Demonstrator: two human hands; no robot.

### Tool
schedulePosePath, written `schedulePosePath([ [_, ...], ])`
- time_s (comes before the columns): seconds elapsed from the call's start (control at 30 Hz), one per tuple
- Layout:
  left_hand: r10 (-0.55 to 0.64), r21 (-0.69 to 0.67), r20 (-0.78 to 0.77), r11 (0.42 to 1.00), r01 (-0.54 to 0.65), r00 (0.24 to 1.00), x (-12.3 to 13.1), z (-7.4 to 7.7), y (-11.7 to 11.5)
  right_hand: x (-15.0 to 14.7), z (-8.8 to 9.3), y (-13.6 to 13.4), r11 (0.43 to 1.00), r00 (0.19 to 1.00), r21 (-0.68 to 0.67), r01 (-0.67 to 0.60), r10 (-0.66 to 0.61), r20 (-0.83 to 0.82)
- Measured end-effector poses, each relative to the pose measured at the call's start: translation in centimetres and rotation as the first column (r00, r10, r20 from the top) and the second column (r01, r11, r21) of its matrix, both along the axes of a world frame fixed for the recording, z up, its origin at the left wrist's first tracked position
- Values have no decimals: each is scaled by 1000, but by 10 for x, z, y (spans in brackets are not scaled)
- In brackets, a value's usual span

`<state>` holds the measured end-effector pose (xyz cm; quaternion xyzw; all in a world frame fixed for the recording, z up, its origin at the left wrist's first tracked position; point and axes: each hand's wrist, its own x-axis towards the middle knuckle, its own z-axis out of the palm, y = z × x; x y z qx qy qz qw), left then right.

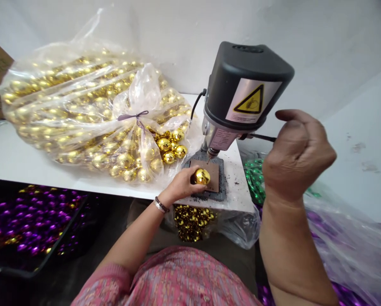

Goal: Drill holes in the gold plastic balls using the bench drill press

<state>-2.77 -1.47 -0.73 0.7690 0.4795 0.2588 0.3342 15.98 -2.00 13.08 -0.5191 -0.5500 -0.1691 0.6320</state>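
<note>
My left hand [182,183] pinches a shiny gold ball [202,176] and holds it on the brown pad [213,173] of a small bench drill [241,95], just in front of the drill bit [211,155]. My right hand [297,155] is raised at the drill's right side, fingers curled into a fist around the thin black lever [263,137] that sticks out of the machine. The drill's black head carries a yellow warning label [252,102]. Dark shavings lie around the drill's base plate.
A large clear plastic bag [82,110] full of gold balls lies on the white table [15,163] to the left. A black tray of purple balls [31,221] sits below at left. Small gold beads [192,221], green beads [256,178] and purple bags [346,242] lie below right.
</note>
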Motion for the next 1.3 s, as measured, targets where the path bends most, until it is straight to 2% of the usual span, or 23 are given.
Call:
schedulePosePath([
  [0.1, -203, -42, -13, 978, 202, 979, -22, 5, -13, 1, -4, 1, 1000, 1000, 2, -10, 10, -26],
  [0.17, -219, -53, 4, 974, 219, 976, -36, 8, -12, 1, -9, 1, 1000, 999, 6, -24, 25, -35],
  [0.2, -157, -31, -5, 987, 156, 988, -42, 9, -8, 2, -11, 1, 999, 999, 7, -33, 33, -40],
  [0.27, 107, 81, -77, 992, -101, 991, -51, 12, 3, 2, -14, 1, 999, 997, 17, -47, 48, -55],
  [0.33, 395, 209, -206, 912, -354, 895, -55, 15, 18, 1, -16, 0, 998, 996, 23, -53, 54, -67],
  [0.37, 478, 238, -290, 875, -422, 829, -56, 16, 24, 1, -16, 0, 998, 996, 21, -53, 54, -69],
  [0.4, 517, 243, -377, 856, -457, 768, -56, 16, 30, 1, -17, -1, 998, 996, 18, -52, 53, -68],
  [0.47, 506, 198, -528, 854, -480, 682, -55, 16, 38, 1, -19, -2, 999, 997, 11, -50, 51, -64],
  [0.53, 459, 135, -610, 863, -486, 646, -52, 16, 45, 1, -21, -3, 999, 997, 10, -50, 50, -62],
  [0.6, 419, 58, -623, 867, -495, 660, -49, 14, 50, 2, -24, -4, 999, 997, 9, -54, 54, -57],
  [0.73, 411, -94, -454, 860, -501, 790, -44, 9, 54, 3, -29, -4, 997, 996, 11, -79, 79, -48],
  [0.8, 477, -118, -300, 841, -528, 826, -43, 5, 50, 3, -31, -5, 997, 996, 7, -74, 74, -41],
  [0.87, 543, -179, -75, 818, -547, 836, -46, 4, 41, 2, -31, -5, 998, 997, 20, -63, 63, -38],
  [0.9, 546, -243, 63, 820, -518, 835, -48, 4, 36, 2, -31, -5, 998, 997, 24, -61, 61, -35],
  [0.97, 501, -385, 318, 844, -373, 805, -50, 8, 27, 2, -31, -5, 998, 998, 23, -59, 59, -28],
  [1.03, 435, -474, 465, 858, -197, 771, -49, 14, 20, 2, -30, -5, 998, 998, 6, -64, 64, -18],
  [1.07, 405, -495, 494, 858, -133, 769, -46, 17, 18, 2, -29, -5, 997, 997, -11, -71, 71, -19],
  [1.13, 366, -508, 483, 857, -86, 796, -37, 20, 17, 3, -28, -6, 994, 995, -40, -99, 99, -16],
  [1.23, 325, -470, 362, 873, -130, 874, -18, 16, 19, 4, -26, -8, 990, 994, -89, -110, 110, 1],
  [1.3, 284, -382, 265, 908, -170, 921, -8, 10, 21, 5, -24, -9, 989, 995, -114, -93, 95, 16],
])
